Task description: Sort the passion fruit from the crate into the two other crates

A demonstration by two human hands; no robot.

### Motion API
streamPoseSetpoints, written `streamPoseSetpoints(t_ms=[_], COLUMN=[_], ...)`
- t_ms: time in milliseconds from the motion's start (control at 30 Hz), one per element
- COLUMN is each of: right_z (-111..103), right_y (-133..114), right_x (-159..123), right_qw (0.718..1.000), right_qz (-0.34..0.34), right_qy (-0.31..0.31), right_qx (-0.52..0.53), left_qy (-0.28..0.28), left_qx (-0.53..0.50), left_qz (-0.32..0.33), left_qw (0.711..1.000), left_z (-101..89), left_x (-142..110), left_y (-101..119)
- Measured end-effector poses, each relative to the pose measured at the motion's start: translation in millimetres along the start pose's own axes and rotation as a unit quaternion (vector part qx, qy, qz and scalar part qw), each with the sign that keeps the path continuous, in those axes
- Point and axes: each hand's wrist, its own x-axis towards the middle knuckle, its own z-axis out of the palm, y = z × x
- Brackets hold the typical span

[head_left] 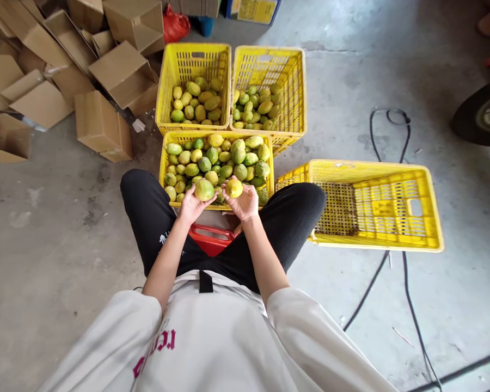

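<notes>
My left grip (193,208) cups a green fruit (204,190), my right grip (246,203) a yellow fruit (234,188). I'd judge sorting partway: the near crate (272,169) below holds plenty more, the far crates (296,92) beyond some.

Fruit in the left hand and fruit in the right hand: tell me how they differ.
Size: the left fruit, in the left hand, looks larger than the right fruit, in the right hand.
Color: the left fruit mixes green with yellow, while the right fruit is mostly bright yellow.
Shared: both are held, apart, near the close edge of the front yellow crate.
</notes>
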Motion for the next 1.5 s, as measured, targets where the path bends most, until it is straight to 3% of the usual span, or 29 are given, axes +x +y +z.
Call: streamPoseSetpoints(t_ms=[200,333,733,900,1067,1500], right_z=[3,-1,-2,-4,-7,3], right_y=[1,10,3,6,14,2], right_x=[-2,1,5,7,8,0], right_qw=[1.0,0.996,0.999,0.999,0.997,1.0], right_qz=[0.023,0.044,-0.029,0.0,0.032,-0.024], right_qy=[-0.016,-0.003,0.009,0.018,0.029,-0.004], right_qx=[-0.014,-0.073,-0.031,-0.027,-0.063,-0.003], left_qy=[-0.008,0.007,0.036,0.03,0.065,0.022], left_qx=[0.06,0.071,0.014,0.0,0.033,-0.009], left_qz=[0.006,-0.024,0.005,0.032,0.028,0.004], left_qw=[0.998,0.997,0.999,0.999,0.997,1.0], left_z=[-6.5,-5.8,-0.8,-4.9,-9.6,-5.5], left_x=[5,8,5,8,13,4], left_y=[-4,-8,-1,-6,-11,-2])
